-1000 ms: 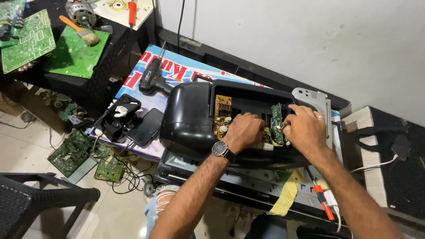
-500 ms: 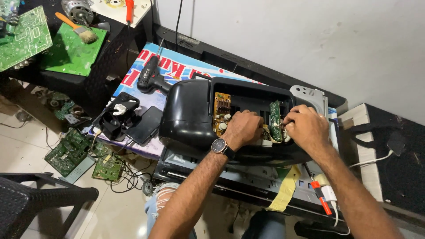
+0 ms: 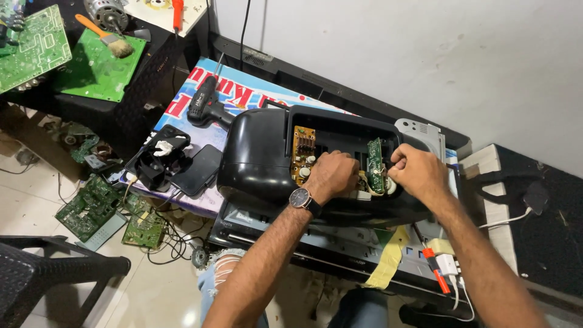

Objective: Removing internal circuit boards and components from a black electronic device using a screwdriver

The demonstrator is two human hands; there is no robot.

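An opened black plastic device casing (image 3: 255, 161) lies on a flat black unit in front of me. Inside it stand a brown circuit board (image 3: 302, 149) on the left and a green circuit board (image 3: 376, 164) on the right. My left hand (image 3: 331, 176), with a wristwatch, reaches into the casing between the two boards, fingers curled down among the wires. My right hand (image 3: 416, 173) is closed beside the green board, pinching something small at its edge; what it pinches is hidden.
A black cordless drill (image 3: 203, 103) lies on a printed sheet behind the casing. Black parts (image 3: 161, 159) sit left of it. Green circuit boards (image 3: 97, 70) and a brush (image 3: 106, 36) lie at top left; more boards (image 3: 91, 203) are on the floor. A black chair (image 3: 42, 273) stands lower left.
Both hands stay inside the casing. My right hand has shifted slightly and closed tighter by the green board; the view has tilted a little.
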